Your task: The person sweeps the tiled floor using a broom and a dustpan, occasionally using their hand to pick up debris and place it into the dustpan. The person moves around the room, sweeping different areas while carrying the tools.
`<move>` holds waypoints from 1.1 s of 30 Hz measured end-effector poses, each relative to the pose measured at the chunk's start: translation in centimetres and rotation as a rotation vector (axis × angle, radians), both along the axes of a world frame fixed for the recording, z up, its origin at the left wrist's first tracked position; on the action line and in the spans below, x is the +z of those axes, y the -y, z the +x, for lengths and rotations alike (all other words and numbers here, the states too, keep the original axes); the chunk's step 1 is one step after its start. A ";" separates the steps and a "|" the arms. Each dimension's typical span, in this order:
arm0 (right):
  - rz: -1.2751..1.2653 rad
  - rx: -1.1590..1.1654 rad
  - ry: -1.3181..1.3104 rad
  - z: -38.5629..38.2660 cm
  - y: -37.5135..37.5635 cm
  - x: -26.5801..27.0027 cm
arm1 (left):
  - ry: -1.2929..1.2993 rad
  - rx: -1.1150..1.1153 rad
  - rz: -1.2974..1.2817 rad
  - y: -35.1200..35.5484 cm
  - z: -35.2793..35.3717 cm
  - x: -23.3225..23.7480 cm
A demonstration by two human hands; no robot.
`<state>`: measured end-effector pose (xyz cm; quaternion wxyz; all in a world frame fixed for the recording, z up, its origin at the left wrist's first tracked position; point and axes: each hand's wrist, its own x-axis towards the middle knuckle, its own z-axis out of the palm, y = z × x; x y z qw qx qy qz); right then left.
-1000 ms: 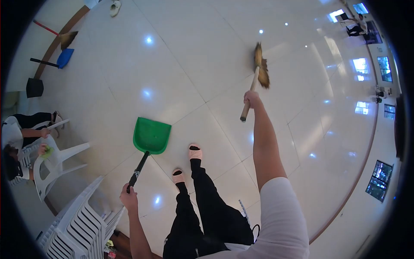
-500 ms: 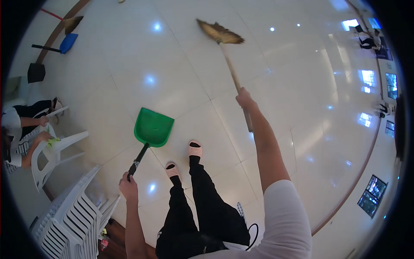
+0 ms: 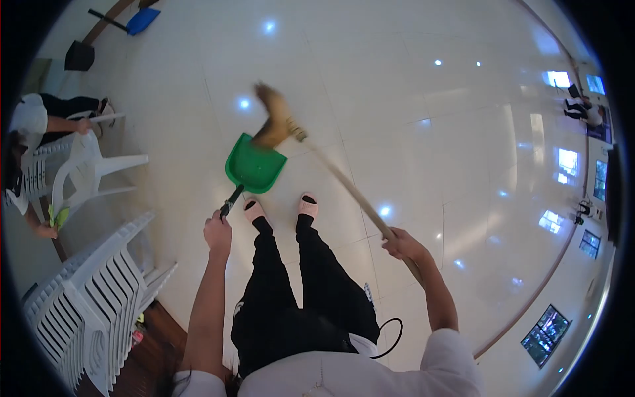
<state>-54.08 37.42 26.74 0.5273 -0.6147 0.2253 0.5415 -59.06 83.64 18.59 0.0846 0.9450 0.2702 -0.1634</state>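
My left hand point(image 3: 217, 232) is closed round the black handle of a green dustpan point(image 3: 254, 167), whose pan lies near my feet with its open edge facing away from me. In my right hand point(image 3: 405, 246) is the pale wooden stick of a broom point(image 3: 344, 180), fingers wrapped around it. The broom's brown bristle head point(image 3: 274, 120) is smeared by motion and overlaps the dustpan's far edge in this view.
A stack of white plastic chairs point(image 3: 99, 298) stands at the lower left. Beyond it a person point(image 3: 66, 122) holds a white chair point(image 3: 99, 162). A blue dustpan point(image 3: 142, 22) and a black bin point(image 3: 80, 56) are by the wall. Other people point(image 3: 585, 111) sit far right.
The broom head has swung left and toward me, from the far floor to the dustpan's edge. My right hand has come nearer my body. My feet have shifted.
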 end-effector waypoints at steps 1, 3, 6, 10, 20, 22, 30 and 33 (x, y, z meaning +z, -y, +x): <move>-0.049 -0.055 -0.007 -1.1 1.0 1.7 | -0.007 0.012 -0.003 -0.2 0.0 0.0; -0.199 -0.114 0.070 -2.6 2.6 3.1 | 0.012 -0.010 -0.012 -0.9 -0.2 0.1; -0.512 0.036 0.340 -1.4 3.3 2.3 | -0.004 -0.024 -0.062 -1.6 0.1 0.3; -0.698 0.386 1.003 2.6 6.3 -14.7 | 0.035 -0.010 -0.055 -1.7 0.2 0.1; -0.176 0.061 0.098 -4.1 -9.9 -5.0 | -0.042 -0.032 -0.151 -1.5 -0.1 0.4; -0.111 0.005 0.020 -4.9 -8.6 -0.9 | -0.044 -0.031 -0.135 -2.2 0.1 0.1; -0.369 -0.108 0.216 -3.1 -5.2 5.8 | 0.018 0.032 -0.179 -7.3 -2.1 0.5; -0.520 0.095 0.514 2.9 -5.6 -0.8 | 0.053 0.076 -0.173 -9.0 -4.3 2.0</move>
